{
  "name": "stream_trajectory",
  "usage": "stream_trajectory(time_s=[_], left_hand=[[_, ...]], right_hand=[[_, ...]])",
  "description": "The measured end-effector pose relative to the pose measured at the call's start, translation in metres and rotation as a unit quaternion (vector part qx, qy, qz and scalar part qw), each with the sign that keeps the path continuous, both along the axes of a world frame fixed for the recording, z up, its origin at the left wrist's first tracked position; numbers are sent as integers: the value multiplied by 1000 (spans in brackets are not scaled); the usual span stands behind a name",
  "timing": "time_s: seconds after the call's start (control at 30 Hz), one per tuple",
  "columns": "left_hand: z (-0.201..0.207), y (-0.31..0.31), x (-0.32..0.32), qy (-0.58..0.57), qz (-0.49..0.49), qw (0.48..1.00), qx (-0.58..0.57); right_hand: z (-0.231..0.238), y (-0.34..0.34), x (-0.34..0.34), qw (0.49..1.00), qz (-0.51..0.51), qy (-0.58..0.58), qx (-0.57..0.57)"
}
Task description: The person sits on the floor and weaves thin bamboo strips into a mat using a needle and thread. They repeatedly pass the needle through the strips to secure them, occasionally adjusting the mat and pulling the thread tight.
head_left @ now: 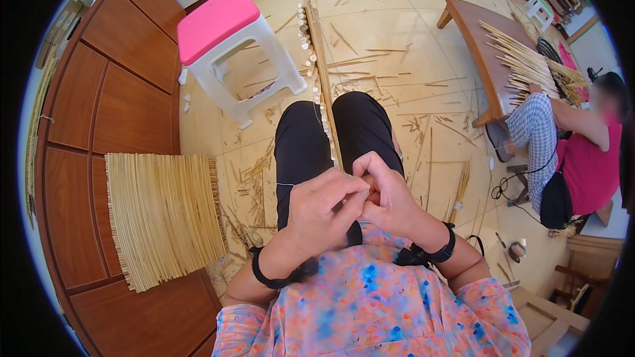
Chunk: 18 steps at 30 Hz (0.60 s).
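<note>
My left hand (324,201) and my right hand (391,199) meet above my lap. The thumb and fingers of each are bent into a pinch, and the fingertips touch or nearly touch. Whatever lies between them is too small or too hidden to make out. A thin pale thread (284,184) runs over my dark trouser leg to the edge of my left hand. Between my knees a long narrow wooden bar (320,59) stretches away from me, with several small whitish round pieces (305,28) along its left side.
A pink-topped white stool (220,20) stands ahead on the left. A mat of straw-coloured sticks (165,215) leans on the brown cabinet (135,102). Stick scraps (258,192) litter the tiled floor. At right, a person in pink (591,165) sits by a low table (473,26) holding sticks (512,59).
</note>
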<state>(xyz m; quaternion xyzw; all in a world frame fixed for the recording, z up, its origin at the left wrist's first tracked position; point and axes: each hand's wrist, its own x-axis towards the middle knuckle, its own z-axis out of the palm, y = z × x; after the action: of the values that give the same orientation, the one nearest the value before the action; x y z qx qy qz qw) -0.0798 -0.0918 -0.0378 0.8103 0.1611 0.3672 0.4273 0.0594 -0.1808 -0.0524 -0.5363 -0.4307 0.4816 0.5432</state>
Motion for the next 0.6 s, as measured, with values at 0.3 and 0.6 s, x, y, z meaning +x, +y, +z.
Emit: stream_trajectory(time_s=[0.3, 0.6], left_hand=[[0, 6, -8, -13, 35, 992, -122], [-10, 5, -7, -43, 28, 989, -141]], right_hand=[[-5, 2, 14, 959, -41, -234, 152], [-6, 5, 8, 891, -150, -368, 222]])
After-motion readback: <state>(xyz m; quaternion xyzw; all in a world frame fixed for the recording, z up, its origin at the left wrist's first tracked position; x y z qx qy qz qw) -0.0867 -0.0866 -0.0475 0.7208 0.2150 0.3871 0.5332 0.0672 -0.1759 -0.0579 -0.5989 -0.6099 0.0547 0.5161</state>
